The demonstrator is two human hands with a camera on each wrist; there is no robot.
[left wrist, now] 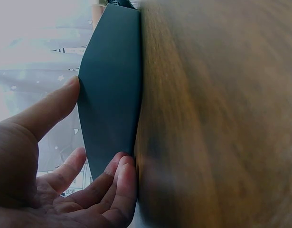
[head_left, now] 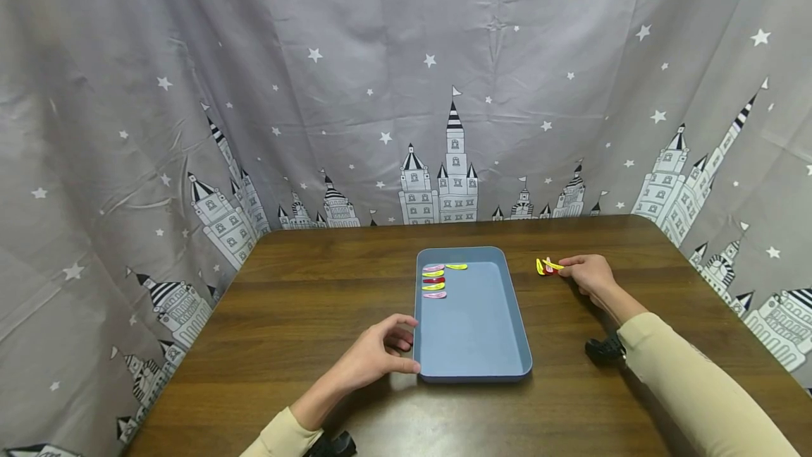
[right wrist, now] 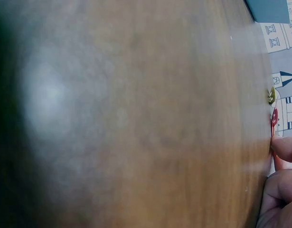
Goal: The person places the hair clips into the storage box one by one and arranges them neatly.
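Note:
A blue-grey tray [head_left: 472, 330] lies on the table with several snap hair clips inside. Down its left side run pink, yellow and red clips [head_left: 434, 281] in a column, and one yellow clip [head_left: 457, 266] starts a second column at the top. My left hand [head_left: 380, 351] rests against the tray's left wall, thumb [left wrist: 72, 88] straight at the rim and fingers loosely bent by the side. To the right of the tray, my right hand [head_left: 590, 275] pinches a hair clip at a small pile of yellow, red and pink clips [head_left: 540, 267]. A red clip [right wrist: 275, 116] shows by its fingertips; which clip is pinched is unclear.
The brown wooden table [head_left: 317, 288] surrounds the tray. Behind it hangs a grey curtain [head_left: 355, 90] printed with castles and stars. Dark wrist devices show below both wrists, one by the right sleeve [head_left: 672, 365].

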